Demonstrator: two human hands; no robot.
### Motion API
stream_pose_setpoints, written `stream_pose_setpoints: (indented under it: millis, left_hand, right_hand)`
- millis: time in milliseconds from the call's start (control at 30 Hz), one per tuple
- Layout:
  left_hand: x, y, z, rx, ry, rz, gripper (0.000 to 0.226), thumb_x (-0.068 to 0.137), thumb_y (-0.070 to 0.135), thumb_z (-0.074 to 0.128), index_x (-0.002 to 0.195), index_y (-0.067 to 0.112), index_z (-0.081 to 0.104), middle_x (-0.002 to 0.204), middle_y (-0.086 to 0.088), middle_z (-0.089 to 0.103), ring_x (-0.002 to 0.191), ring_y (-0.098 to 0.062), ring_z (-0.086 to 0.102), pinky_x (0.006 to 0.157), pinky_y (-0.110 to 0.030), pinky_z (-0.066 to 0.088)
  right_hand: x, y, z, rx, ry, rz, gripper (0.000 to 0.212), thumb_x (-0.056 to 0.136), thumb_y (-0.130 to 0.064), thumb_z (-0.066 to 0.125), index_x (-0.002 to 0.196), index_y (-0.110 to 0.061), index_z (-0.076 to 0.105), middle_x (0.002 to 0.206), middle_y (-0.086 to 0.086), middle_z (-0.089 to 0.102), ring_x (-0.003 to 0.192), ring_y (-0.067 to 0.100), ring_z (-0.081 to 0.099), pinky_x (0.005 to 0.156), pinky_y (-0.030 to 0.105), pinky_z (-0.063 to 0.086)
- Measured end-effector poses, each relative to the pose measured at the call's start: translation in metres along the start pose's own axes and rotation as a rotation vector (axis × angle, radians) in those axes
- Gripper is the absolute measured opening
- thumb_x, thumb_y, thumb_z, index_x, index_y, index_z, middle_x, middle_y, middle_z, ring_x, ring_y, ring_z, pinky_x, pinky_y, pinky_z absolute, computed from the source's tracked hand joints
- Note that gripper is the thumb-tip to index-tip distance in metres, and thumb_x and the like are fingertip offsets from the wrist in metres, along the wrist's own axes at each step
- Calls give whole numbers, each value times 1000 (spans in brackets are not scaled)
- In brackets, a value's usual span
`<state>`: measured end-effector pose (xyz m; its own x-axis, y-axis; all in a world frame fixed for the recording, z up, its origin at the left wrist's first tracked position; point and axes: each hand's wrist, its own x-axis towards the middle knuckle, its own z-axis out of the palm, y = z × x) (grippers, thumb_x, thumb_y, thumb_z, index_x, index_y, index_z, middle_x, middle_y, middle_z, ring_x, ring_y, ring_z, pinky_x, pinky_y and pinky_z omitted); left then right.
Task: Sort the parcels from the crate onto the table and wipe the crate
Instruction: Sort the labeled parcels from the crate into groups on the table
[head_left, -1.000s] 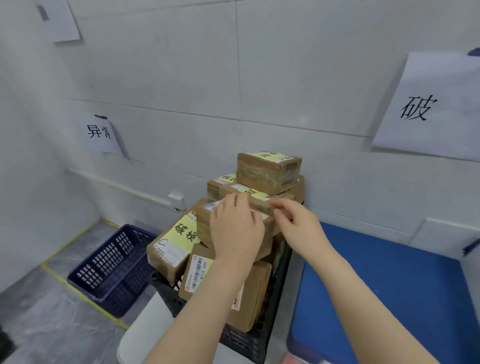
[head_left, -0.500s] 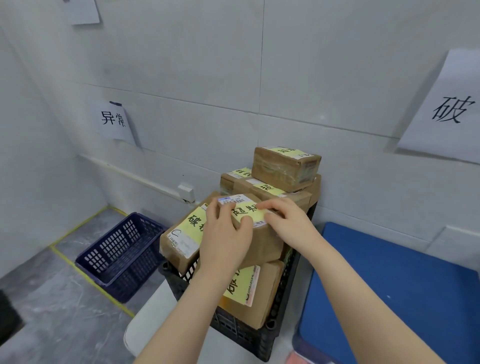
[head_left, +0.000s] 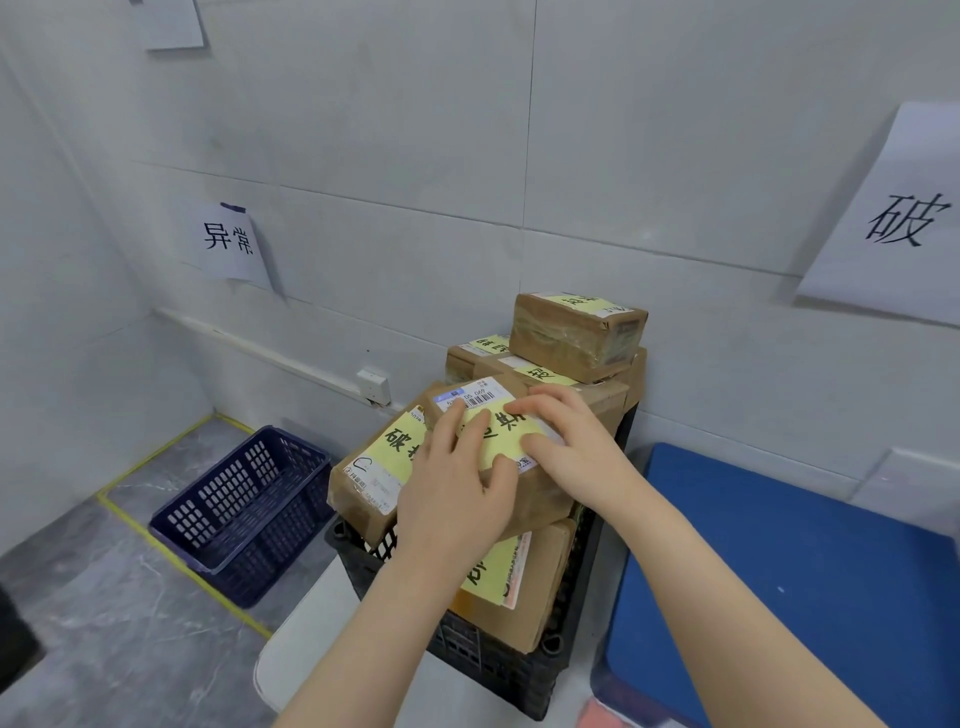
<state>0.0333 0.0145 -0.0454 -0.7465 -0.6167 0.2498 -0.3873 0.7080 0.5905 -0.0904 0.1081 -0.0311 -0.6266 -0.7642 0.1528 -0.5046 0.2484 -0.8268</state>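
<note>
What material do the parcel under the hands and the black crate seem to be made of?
Parcel: apparently brown cardboard, matte, with a yellow paper label and a barcode sticker. Black crate: probably moulded plastic, dull finish, judging by its open lattice walls.

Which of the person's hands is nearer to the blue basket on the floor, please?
Left. The left hand lies on the near left of the held parcel, the basket's side; the right hand rests on the parcel's right, farther away.

Parcels (head_left: 550, 582) piled in the crate (head_left: 493, 660) at centre; basket (head_left: 239, 514) lower left; table (head_left: 810, 582), seemingly bare, right.
</note>
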Motion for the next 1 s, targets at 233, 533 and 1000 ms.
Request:
stream_pose_setpoints:
  millis: [233,533,1000]
  left_hand:
    - [-10,16,-11,-46,124,180,62,83,50,28,143,37,32,154,23,15,141,-5,20,87,-30,47]
    - [-19,76,12,-194,-10,517,63,81,37,39,143,26,38,154,20,21,138,-2,28,80,-23,50]
    - [-110,227,77,-290,-147,762,67,75,43,32,141,28,41,150,25,26,130,2,36,72,-29,53]
  right_hand:
    - [-33,-21,-15,-14,226,-151,33,88,-12,55,114,-33,60,129,-19,35,115,-21,32,77,-2,38]
    - [-111,-11,-61,-121,561,-74,37,82,-22,51,118,-28,60,132,-16,35,116,-8,43,69,6,45]
    - [-281,21,-168,-194,877,59,37,83,-17,54,119,-27,60,132,-13,38,117,-6,41,77,3,41]
